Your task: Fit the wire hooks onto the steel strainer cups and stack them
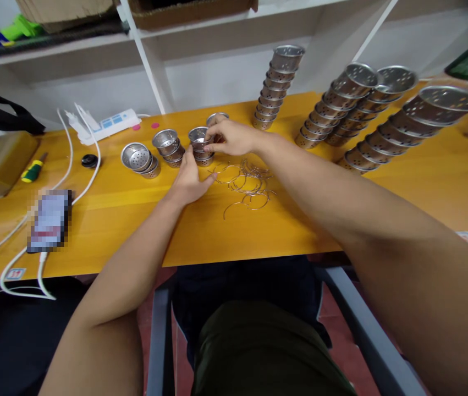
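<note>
A short stack of perforated metal cups stands on the table between my hands. My left hand rests beside it, fingertips against its left side and thumb spread away to the right. From the right, my right hand reaches over with bent fingers and thumb at the top cup's rim. A second short stack of cups is just left of my left fingers, and a tilted stack lies further left. Behind my right hand, another cup is mostly hidden. Loose bent metal wires lie in a tangle in front.
Tall stacks of the same cups rise at the right, one near the wall and one leaning. A phone on a white cable, a power strip, a screwdriver and a black round part lie at the left.
</note>
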The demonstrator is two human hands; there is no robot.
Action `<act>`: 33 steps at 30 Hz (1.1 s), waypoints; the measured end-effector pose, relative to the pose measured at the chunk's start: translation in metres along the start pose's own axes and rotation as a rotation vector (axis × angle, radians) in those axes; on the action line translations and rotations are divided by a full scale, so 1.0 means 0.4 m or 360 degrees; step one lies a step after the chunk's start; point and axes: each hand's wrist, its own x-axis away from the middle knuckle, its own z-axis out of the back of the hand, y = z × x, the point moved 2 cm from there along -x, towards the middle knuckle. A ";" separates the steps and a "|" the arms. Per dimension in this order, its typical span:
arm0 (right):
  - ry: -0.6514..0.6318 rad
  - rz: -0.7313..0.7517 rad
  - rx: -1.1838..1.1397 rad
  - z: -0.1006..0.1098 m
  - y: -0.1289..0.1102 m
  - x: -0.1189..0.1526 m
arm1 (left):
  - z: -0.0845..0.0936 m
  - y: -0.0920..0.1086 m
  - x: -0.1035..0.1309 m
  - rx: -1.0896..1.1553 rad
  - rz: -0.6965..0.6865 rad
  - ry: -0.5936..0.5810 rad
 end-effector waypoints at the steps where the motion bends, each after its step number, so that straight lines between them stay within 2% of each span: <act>1: -0.0002 -0.0003 0.0012 0.000 -0.004 0.002 | 0.001 0.002 0.000 -0.0015 0.0011 -0.0021; 10: 0.0003 -0.0065 0.0100 -0.010 -0.034 0.020 | 0.007 0.012 -0.001 -0.0123 0.0062 -0.0088; 14: 0.0008 -0.0043 0.0127 -0.011 -0.044 0.019 | -0.001 -0.019 -0.003 -0.0076 0.0017 -0.0031; 18: 0.0071 -0.0135 -0.0057 0.010 -0.025 0.019 | -0.018 -0.037 0.003 0.0004 -0.0058 0.0124; 20: 0.0229 -0.0236 -0.0140 0.036 0.006 0.021 | -0.018 -0.018 0.011 -0.0061 -0.0108 0.0255; 22: 0.0391 -0.0314 -0.0116 0.061 0.043 0.025 | -0.011 0.023 0.023 -0.0185 -0.0202 0.0392; 24: 0.0398 -0.0345 0.0030 0.074 0.076 0.027 | -0.005 0.075 0.036 -0.0266 -0.0332 0.0455; 26: 0.0226 -0.0350 0.0221 0.067 0.095 0.025 | -0.007 0.122 0.048 -0.0279 -0.0472 0.0325; 28: 0.0034 -0.0385 0.0353 0.048 0.100 0.020 | -0.019 0.149 0.055 -0.0260 -0.0587 0.0076; 30: -0.0030 -0.0477 0.0411 0.032 0.094 0.014 | -0.031 0.152 0.056 -0.0237 -0.0633 -0.0110; 33: 0.0008 -0.0638 0.0422 0.026 0.073 0.009 | -0.037 0.126 0.044 -0.0249 -0.0564 -0.0176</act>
